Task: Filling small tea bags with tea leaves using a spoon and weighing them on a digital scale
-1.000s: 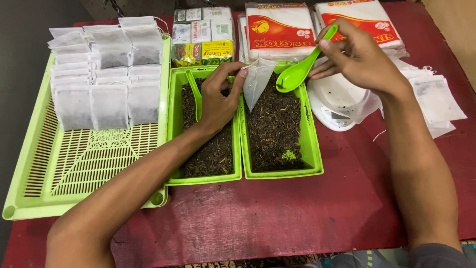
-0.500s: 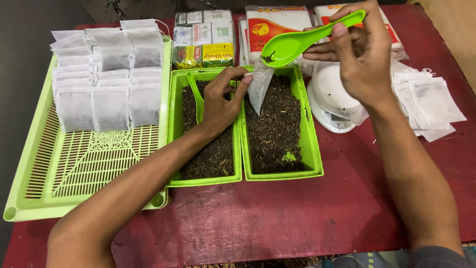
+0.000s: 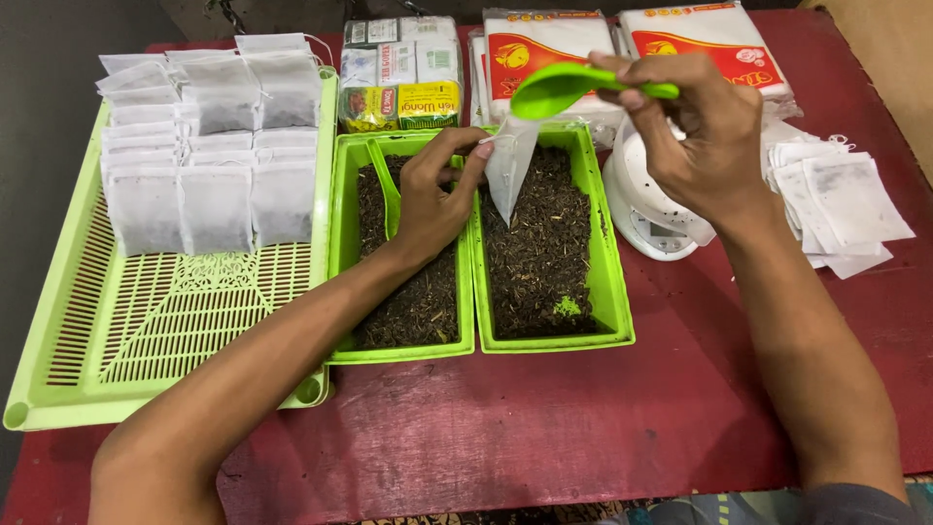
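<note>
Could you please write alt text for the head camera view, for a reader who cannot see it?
The right hand tips a green spoon over a small white filter bag that the left hand holds open above a green tray of loose tea. A slotted green tray of filled bags sits to the left.

Single view, head-worn camera: looking steeply down and forward from above the seated person's chest, facing the far edge of the red table (image 3: 544, 428). Framing close, taking in both forearms from the bottom corners, the green slotted tray (image 3: 146, 331) at left, white packets (image 3: 846, 204) at right. No second view sharing the scene.
</note>
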